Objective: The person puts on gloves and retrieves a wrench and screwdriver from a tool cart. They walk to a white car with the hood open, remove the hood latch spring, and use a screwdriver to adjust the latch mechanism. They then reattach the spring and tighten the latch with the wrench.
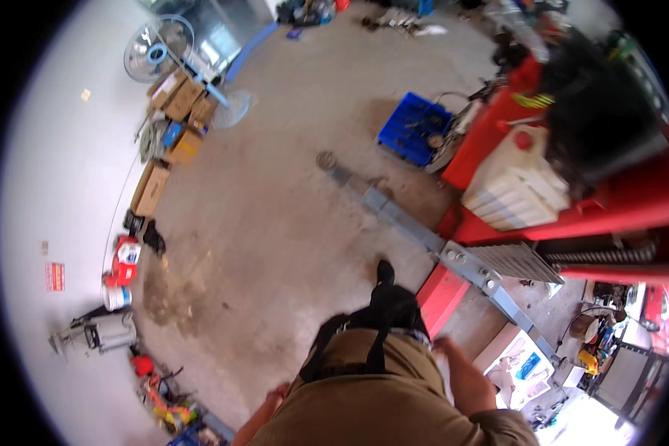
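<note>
Hands (444, 348) partly hidden; black object (600, 108) blurred.

Open floor (260, 193) stretches ahead and to the left, leaving the left hand (279, 392) a wide way forward as far as the cardboard boxes (150, 189) and red container (120, 271) along the wall. On the right, a grey steel arm (405, 219) slants across the way ahead of the right hand (442, 348), with a red base (442, 293) nearer. Past the arm, beyond a strip of floor, a blue crate (392, 119) and white jug (509, 182) block passage.
</note>
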Tool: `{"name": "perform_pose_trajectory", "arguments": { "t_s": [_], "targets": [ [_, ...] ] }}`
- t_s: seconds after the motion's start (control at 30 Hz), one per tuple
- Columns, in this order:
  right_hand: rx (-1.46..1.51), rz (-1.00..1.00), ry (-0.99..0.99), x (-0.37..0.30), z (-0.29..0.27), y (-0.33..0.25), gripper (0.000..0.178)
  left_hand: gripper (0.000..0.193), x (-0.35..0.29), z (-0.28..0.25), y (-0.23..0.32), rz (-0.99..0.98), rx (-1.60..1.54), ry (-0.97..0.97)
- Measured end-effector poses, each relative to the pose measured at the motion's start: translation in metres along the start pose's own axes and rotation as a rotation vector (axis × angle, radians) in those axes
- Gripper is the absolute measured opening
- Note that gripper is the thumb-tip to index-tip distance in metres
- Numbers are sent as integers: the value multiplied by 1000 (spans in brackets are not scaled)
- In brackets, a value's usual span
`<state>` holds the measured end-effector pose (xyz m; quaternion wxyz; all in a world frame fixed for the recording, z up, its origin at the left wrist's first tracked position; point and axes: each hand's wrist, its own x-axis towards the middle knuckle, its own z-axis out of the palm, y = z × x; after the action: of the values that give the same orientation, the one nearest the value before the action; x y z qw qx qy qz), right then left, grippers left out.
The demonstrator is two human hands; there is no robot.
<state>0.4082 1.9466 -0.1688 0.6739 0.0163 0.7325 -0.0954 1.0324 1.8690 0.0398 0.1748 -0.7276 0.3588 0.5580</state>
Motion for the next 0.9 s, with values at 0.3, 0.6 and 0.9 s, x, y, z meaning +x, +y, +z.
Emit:
{"name": "perform_pose_trajectory", "arguments": {
  "t_s": [0.3,0.6,0.9],
  "targets": [
    [233,-899,115,-211,28,-682,26,35,42,-231,442,501,-594,270],
    [-627,-444,81,-31,14,-666,16,33,270,-370,379,-128,300,-281],
    [250,244,139,1,97,-682,30,16,432,-733,863,9,177,120]
  ]
}}
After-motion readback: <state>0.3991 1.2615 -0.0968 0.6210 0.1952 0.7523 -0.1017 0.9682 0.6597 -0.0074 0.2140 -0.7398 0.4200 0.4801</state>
